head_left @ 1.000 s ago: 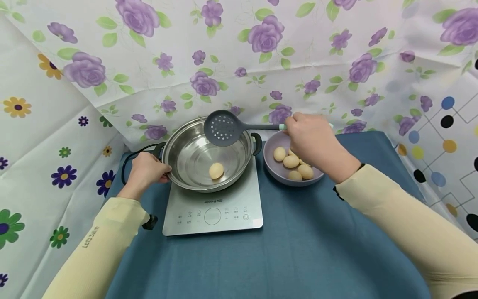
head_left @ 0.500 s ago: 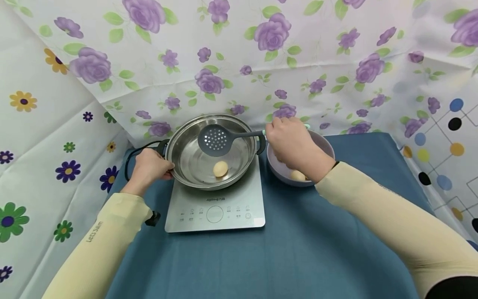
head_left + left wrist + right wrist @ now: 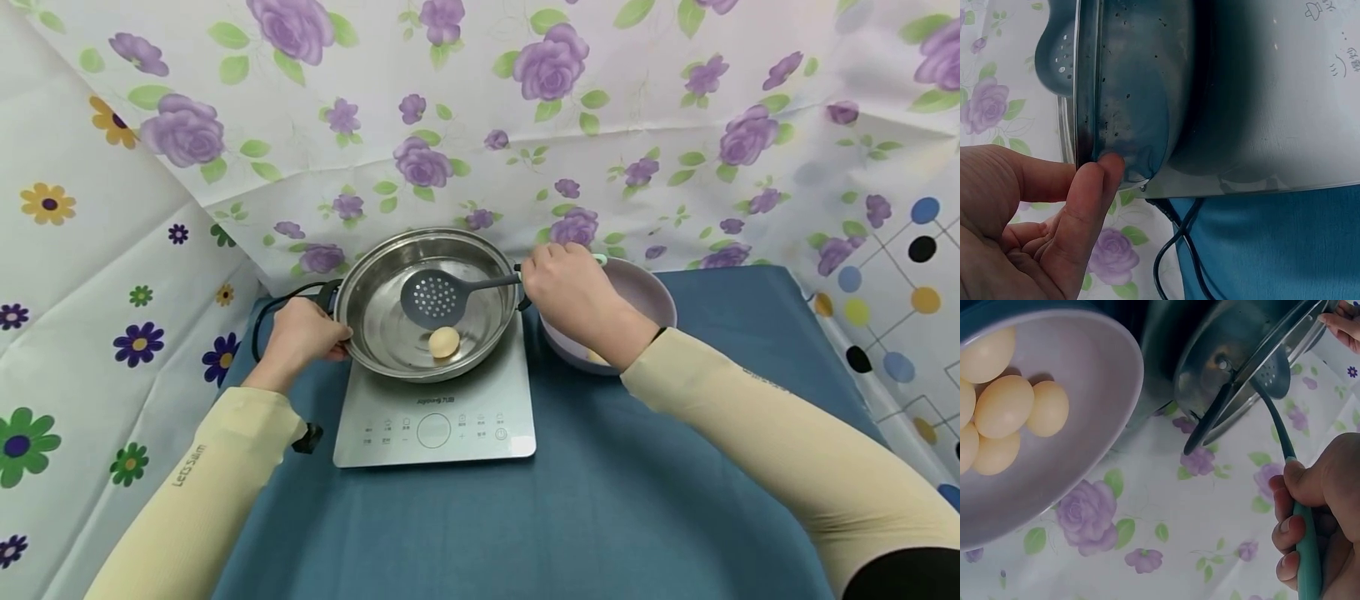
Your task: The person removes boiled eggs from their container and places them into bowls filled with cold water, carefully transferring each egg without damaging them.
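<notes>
A steel pot [image 3: 378, 321] with dark side handles holds one pale egg [image 3: 444, 342] near its front wall. At the pot's left side, my left hand [image 3: 298, 335] pinches the rim between thumb and fingers, as the left wrist view shows. My right hand [image 3: 573, 292] grips the green handle [image 3: 1308, 556] of a grey skimmer [image 3: 433, 298]. The skimmer's perforated head is low inside the pot, just behind the egg and close to it. Beneath my right hand is a lilac bowl [image 3: 654, 302], largely covered by that hand in the head view.
Several eggs [image 3: 1004, 406] lie in the bowl, seen in the right wrist view. The pot stands on a silver induction cooker [image 3: 375, 417] over a blue tablecloth [image 3: 450, 533]. A black cord [image 3: 258, 329] runs at the left. A flowered sheet [image 3: 480, 83] hangs behind.
My right hand has moved left and down, lowering the skimmer's head into the pot toward the egg. My left hand keeps its place on the rim.
</notes>
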Demonstrator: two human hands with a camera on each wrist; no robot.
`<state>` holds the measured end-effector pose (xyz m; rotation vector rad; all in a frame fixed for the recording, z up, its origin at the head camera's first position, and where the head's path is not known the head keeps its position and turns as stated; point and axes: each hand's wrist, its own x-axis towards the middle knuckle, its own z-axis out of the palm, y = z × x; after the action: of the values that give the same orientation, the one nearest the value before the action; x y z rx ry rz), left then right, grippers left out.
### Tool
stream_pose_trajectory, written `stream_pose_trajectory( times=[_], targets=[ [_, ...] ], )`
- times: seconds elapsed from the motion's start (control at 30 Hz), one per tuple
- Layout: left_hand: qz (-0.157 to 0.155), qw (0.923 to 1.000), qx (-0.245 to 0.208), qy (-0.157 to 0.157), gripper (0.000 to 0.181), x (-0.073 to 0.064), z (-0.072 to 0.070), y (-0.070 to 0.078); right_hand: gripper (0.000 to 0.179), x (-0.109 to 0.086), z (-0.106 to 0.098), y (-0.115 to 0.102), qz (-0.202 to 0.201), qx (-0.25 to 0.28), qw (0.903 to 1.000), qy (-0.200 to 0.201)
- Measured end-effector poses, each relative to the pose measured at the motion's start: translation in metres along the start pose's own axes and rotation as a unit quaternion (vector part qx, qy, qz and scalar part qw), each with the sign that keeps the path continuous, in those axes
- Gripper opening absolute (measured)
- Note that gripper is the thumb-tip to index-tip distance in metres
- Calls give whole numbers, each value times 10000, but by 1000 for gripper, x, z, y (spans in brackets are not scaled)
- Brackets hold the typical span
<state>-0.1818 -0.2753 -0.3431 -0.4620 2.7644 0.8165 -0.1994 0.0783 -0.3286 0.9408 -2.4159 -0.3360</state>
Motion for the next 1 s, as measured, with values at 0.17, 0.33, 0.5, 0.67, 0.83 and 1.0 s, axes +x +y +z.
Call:
stream_pose_trajectory(
  times=[0.17,0.33,0.5,0.67,0.83,1.0],
  targets=[
    [7,10000,-1,5,24,-1,0,2,13,-4,1,2,-189,99,9997,-111],
    [-53,10000,8,15,24,-2,-1,3,11,-6,3,4,-490,202,9983,-230],
    [-101,9999,9,-20,25,-2,-2,2,12,-7,4,5,-614,362,9971,-256],
    [-111,9999,34,-4,25,-2,-1,1,13,-10,1,5,-593,523,9961,-391],
    [-82,9999,59,-5,25,-2,0,0,13,-13,-1,6,-502,738,9944,-559],
    [-77,10000,46,-4,26,-2,1,-1,10,-14,-4,9,-240,1209,9828,-1378]
  ],
)
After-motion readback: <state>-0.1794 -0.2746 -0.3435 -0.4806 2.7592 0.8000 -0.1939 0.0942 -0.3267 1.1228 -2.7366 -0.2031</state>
